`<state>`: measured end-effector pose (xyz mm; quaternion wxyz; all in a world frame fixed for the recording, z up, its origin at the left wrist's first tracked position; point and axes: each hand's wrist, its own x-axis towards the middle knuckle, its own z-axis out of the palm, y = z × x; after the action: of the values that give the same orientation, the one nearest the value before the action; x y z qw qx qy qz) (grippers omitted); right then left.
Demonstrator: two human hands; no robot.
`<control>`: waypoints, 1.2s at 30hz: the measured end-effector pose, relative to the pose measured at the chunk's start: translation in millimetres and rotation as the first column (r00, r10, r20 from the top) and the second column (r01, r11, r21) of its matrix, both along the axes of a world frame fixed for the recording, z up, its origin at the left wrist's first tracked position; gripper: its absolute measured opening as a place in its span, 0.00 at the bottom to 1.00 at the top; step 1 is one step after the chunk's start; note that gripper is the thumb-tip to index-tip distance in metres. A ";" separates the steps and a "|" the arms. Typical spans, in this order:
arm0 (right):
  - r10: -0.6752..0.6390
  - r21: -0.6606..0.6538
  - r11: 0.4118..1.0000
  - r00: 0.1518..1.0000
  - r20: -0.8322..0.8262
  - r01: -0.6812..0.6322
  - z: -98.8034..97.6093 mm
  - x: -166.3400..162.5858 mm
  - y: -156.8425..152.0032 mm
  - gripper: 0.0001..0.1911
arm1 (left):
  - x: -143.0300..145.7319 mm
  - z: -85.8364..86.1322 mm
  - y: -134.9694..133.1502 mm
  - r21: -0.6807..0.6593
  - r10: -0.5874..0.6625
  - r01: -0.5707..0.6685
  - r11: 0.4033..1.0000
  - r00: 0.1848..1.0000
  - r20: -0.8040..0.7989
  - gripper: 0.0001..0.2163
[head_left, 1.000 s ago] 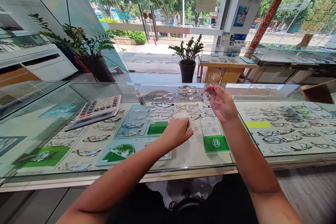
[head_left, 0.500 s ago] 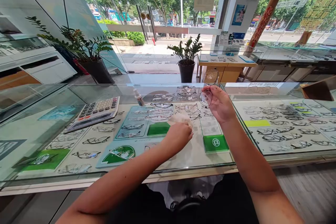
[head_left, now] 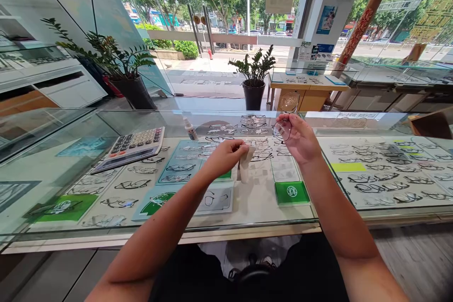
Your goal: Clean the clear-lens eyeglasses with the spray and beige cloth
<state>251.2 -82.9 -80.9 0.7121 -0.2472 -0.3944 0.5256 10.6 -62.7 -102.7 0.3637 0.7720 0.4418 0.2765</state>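
In my right hand (head_left: 303, 140) I hold up a pair of thin-rimmed round eyeglasses (head_left: 282, 130) above the glass counter, the fingers closed at the bridge. One lens stands above my fingertips and the other hangs to their left. My left hand (head_left: 228, 155) pinches a pale cleaning cloth (head_left: 247, 167) between thumb and fingers. The cloth dangles to the left of the eyeglasses and does not touch them. Beneath both hands, rows of eyeglasses (head_left: 253, 121) lie inside the display case (head_left: 255, 207).
On the glass top stand a large calculator (head_left: 132, 148) at the left and a small spray bottle (head_left: 190, 129) at the back. Green cards (head_left: 291, 192) lie inside the case. Beyond are a potted plant (head_left: 253, 80), another display table (head_left: 307, 86) and the shop window.
My left hand has moved left and up, and the cloth now hangs down from its fingers. My right hand still holds the eyeglasses in nearly the same place. The view has shifted slightly.
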 end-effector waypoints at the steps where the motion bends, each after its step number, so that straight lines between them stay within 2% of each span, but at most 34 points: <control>1: 0.000 -0.003 1.000 1.000 0.008 0.000 -0.2 0.3 0.2 0.09 | -3.1 3.6 2.6 -0.031 0.012 -0.010 0.999 0.996 0.085 0.18; 4: 0.007 -0.012 1.000 1.000 0.015 -0.006 -1.8 0.5 0.9 0.09 | -8.0 10.3 5.9 -0.107 0.047 -0.016 0.994 0.954 0.298 0.18; 7: 0.031 -0.007 1.000 0.999 0.015 -0.031 -1.7 -2.0 -1.1 0.12 | -10.8 15.5 6.3 -0.171 0.077 0.008 0.985 0.871 0.484 0.18; 10: 0.050 0.004 0.999 0.998 0.036 -0.051 7.0 -9.8 -7.4 0.13 | -14.5 27.8 7.2 -0.238 0.117 0.032 0.971 0.801 0.587 0.17; 13: 0.085 0.040 0.995 0.993 0.080 -0.088 28.7 -22.9 -13.6 0.13 | -16.2 54.3 9.7 -0.237 0.108 0.045 0.971 0.798 0.593 0.16; 16: 0.127 0.099 0.985 0.983 0.136 -0.141 58.2 -38.3 -11.8 0.10 | -13.3 92.1 12.3 -0.149 0.035 0.058 0.987 0.832 0.554 0.16; 19: 0.115 0.146 0.980 0.982 0.152 -0.138 83.9 -53.5 -0.7 0.08 | -7.5 126.7 10.7 -0.041 -0.032 0.063 0.997 0.847 0.531 0.15; 22: 0.122 0.155 0.977 0.981 0.148 -0.145 97.7 -66.6 12.1 0.07 | -2.5 145.0 3.9 0.039 -0.049 0.034 0.999 0.845 0.532 0.16; 25: 0.128 0.149 0.978 0.985 0.117 -0.145 99.8 -75.9 19.6 0.07 | 0.3 147.8 -2.1 0.136 -0.048 -0.024 0.990 0.862 0.505 0.16; 29: 0.071 0.139 0.987 0.992 0.100 -0.085 94.9 -81.2 20.4 0.09 | 0.1 143.0 -2.7 0.264 -0.049 -0.085 0.961 0.883 0.466 0.16; 36: -0.042 0.150 0.988 0.995 0.093 0.028 88.7 -83.4 18.8 0.08 | -3.1 134.6 -0.4 0.355 -0.045 -0.086 0.931 0.937 0.345 0.18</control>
<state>167.7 -64.1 7.7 0.7180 -0.2251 -0.4618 0.4696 7.5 -63.1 31.9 0.2836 0.7601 0.3197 0.4894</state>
